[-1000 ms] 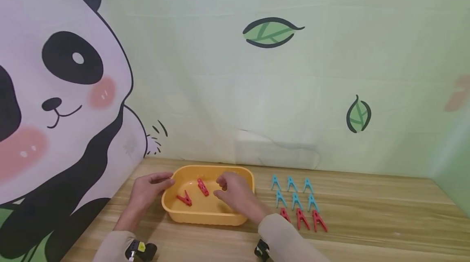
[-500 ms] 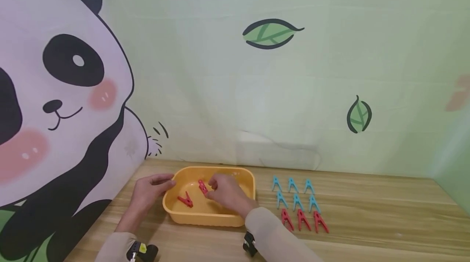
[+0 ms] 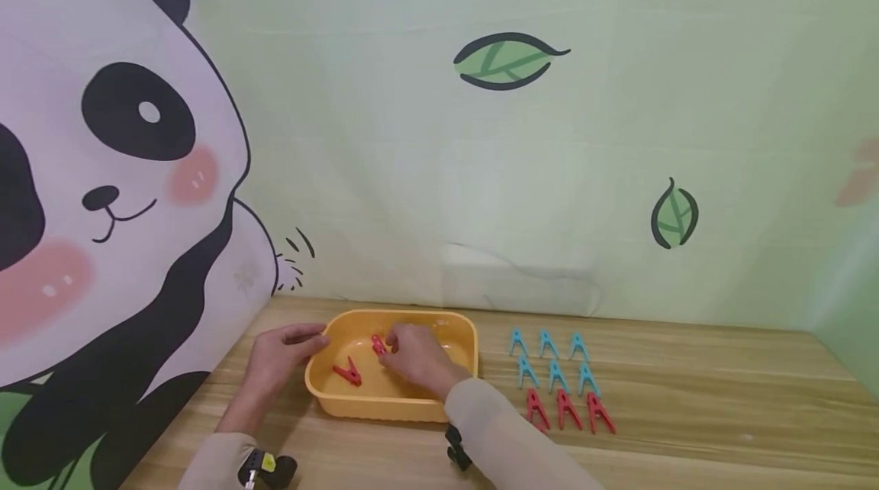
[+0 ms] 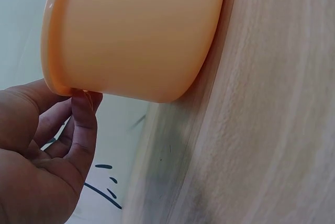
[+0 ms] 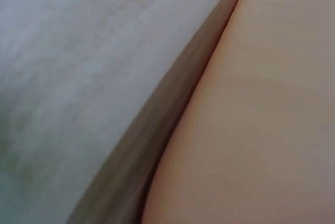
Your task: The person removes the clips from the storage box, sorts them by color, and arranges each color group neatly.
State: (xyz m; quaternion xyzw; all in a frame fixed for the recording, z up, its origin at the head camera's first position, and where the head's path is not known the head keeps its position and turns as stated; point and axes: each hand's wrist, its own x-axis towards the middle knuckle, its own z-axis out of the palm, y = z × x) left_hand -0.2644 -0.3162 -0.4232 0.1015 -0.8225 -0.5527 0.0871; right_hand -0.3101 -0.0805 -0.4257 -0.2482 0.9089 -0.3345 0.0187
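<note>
A yellow plastic basin [image 3: 384,409] stands on the wooden table. In the head view, my left hand [image 3: 275,356] holds its left rim; the left wrist view shows the thumb and fingers of the left hand [image 4: 63,135] pinching that rim. My right hand [image 3: 419,356] reaches into the basin, fingertips at the lower end of a red clothespin [image 3: 377,343]. That end is hidden, so whether the fingers grip it cannot be told. Another red clothespin [image 3: 349,373] lies to its left on the basin floor. The right wrist view shows only the outer wall of the basin [image 5: 251,109].
Right of the basin, clothespins lie in rows on the table [image 3: 714,391]: two rows of blue clothespins [image 3: 557,378] and a front row of red clothespins [image 3: 567,410]. Behind rises a pale green wall [image 3: 384,169] with leaf drawings; a panda picture [image 3: 130,246] covers the left.
My right hand has moved left and slightly down inside the basin to the upper red clothespin, covering its lower end. The left hand has stayed at the rim.
</note>
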